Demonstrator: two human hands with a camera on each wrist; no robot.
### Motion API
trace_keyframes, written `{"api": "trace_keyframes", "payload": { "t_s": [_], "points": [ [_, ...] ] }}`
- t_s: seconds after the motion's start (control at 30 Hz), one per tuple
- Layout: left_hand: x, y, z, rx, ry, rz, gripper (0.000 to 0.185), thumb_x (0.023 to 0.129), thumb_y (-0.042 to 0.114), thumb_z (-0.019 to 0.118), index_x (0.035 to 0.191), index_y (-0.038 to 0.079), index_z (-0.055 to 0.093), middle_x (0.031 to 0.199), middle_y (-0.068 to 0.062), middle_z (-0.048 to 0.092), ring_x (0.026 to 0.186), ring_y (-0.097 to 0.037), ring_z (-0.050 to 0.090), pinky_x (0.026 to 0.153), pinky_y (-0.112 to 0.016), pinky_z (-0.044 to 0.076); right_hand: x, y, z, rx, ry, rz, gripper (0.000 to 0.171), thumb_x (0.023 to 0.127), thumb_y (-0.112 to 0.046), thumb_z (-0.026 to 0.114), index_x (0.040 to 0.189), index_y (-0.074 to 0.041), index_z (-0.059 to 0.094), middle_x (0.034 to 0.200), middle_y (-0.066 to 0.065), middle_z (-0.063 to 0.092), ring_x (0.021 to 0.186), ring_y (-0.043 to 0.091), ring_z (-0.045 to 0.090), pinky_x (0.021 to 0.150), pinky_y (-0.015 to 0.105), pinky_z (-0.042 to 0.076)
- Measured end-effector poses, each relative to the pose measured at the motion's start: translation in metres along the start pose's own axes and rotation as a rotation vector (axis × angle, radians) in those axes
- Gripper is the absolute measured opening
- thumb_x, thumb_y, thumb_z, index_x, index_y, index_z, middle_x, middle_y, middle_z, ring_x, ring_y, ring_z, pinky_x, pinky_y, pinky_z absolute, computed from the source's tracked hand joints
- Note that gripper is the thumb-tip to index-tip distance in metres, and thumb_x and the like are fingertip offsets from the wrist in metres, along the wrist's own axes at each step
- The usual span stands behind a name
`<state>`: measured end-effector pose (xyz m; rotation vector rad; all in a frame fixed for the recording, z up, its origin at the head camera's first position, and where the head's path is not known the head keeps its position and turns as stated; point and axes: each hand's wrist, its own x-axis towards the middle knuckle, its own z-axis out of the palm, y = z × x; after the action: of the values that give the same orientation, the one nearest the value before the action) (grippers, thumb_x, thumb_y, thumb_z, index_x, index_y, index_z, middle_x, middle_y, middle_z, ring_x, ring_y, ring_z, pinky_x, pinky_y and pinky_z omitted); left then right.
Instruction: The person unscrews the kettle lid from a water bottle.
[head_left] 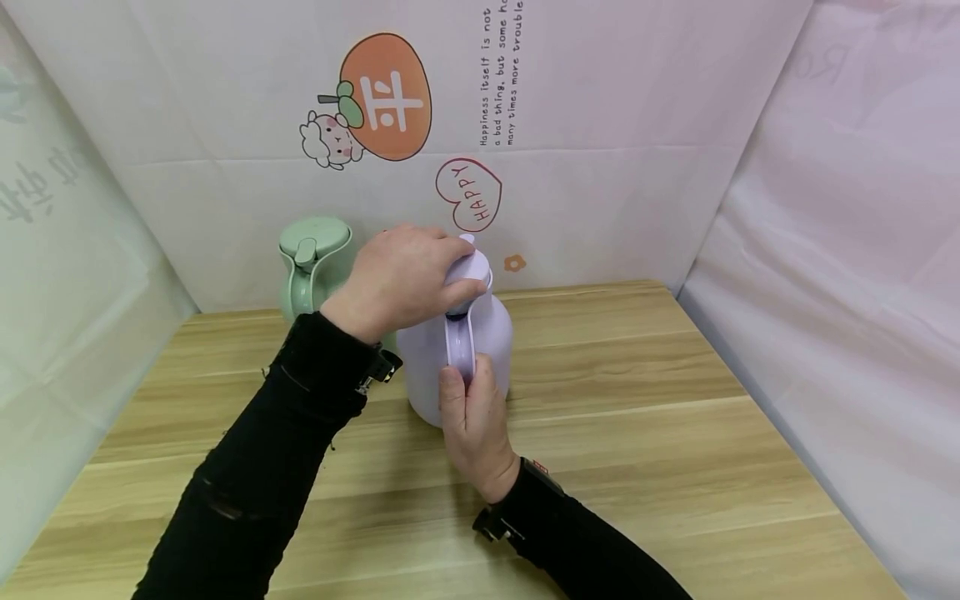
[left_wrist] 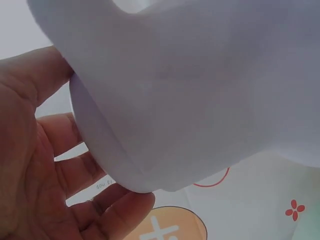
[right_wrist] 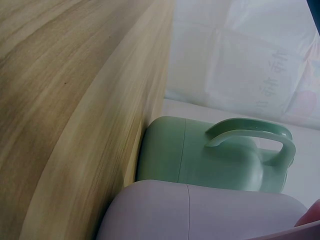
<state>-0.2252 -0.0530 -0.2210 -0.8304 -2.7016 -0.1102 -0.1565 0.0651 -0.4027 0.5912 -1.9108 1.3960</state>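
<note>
A pale lilac jug [head_left: 487, 333] stands upright on the wooden table [head_left: 637, 433] near its middle. My left hand [head_left: 401, 279] grips the jug's round lid [head_left: 471, 268] from above, its fingers curled round the rim. In the left wrist view those fingers [left_wrist: 75, 175] wrap the edge of the lid [left_wrist: 190, 100]. My right hand [head_left: 471, 421] holds the jug's handle [head_left: 460, 346] from the near side. The right wrist view shows the jug's side [right_wrist: 200, 212] only; the hand itself is all but out of frame.
A mint green jug [head_left: 311, 267] with a handle stands just behind and left of the lilac one, against the back wall; it shows as the green jug [right_wrist: 215, 155] in the right wrist view. White printed sheets wall the table on three sides.
</note>
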Motion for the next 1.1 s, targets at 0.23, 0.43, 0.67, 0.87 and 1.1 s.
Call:
{"api": "trace_keyframes", "payload": {
  "t_s": [0.23, 0.43, 0.67, 0.87, 1.1],
  "points": [
    [0.001, 0.004, 0.002, 0.046, 0.036, -0.030, 0.049, 0.096, 0.060, 0.063, 0.120, 0.018, 0.073, 0.104, -0.005, 0.071, 0.088, -0.028, 0.063, 0.076, -0.041, 0.050, 0.000, 0.000, 0.000, 0.002, -0.003, 0.007, 0.023, 0.112, -0.024, 0.045, 0.110, -0.001, 0.048, 0.074, 0.003, 0.056, 0.064, 0.011, 0.053, 0.058, 0.025, 0.046],
    [0.002, 0.008, 0.004, 0.099, 0.050, -0.065, 0.053, 0.094, 0.065, 0.063, 0.114, 0.016, 0.072, 0.098, -0.006, 0.068, 0.086, -0.030, 0.062, 0.073, -0.041, 0.050, 0.000, -0.001, 0.000, 0.004, -0.012, 0.014, 0.021, 0.112, -0.023, 0.045, 0.108, -0.002, 0.047, 0.074, 0.002, 0.055, 0.063, 0.010, 0.052, 0.057, 0.025, 0.044],
    [0.005, 0.013, 0.008, 0.158, 0.111, -0.094, 0.056, 0.091, 0.068, 0.065, 0.104, 0.014, 0.071, 0.088, -0.006, 0.064, 0.082, -0.030, 0.064, 0.063, -0.042, 0.051, 0.000, 0.000, 0.000, 0.018, -0.013, 0.005, 0.020, 0.112, -0.022, 0.045, 0.109, -0.002, 0.047, 0.074, 0.002, 0.055, 0.063, 0.010, 0.052, 0.057, 0.024, 0.044],
    [0.007, 0.016, 0.010, 0.190, 0.177, -0.097, 0.057, 0.089, 0.070, 0.066, 0.088, 0.013, 0.065, 0.076, -0.004, 0.059, 0.070, -0.028, 0.062, 0.054, -0.041, 0.047, 0.000, 0.000, 0.000, 0.012, -0.009, 0.006, 0.019, 0.112, -0.021, 0.046, 0.109, -0.002, 0.047, 0.073, 0.002, 0.055, 0.063, 0.009, 0.052, 0.057, 0.024, 0.044],
    [0.010, 0.019, 0.012, 0.214, 0.209, -0.105, 0.060, 0.089, 0.072, 0.066, 0.078, 0.013, 0.060, 0.069, -0.003, 0.057, 0.062, -0.028, 0.059, 0.050, -0.040, 0.044, 0.000, -0.001, 0.000, 0.022, -0.007, 0.002, 0.019, 0.111, -0.020, 0.046, 0.108, -0.002, 0.048, 0.073, 0.002, 0.055, 0.063, 0.010, 0.052, 0.057, 0.024, 0.044]
  ]
}}
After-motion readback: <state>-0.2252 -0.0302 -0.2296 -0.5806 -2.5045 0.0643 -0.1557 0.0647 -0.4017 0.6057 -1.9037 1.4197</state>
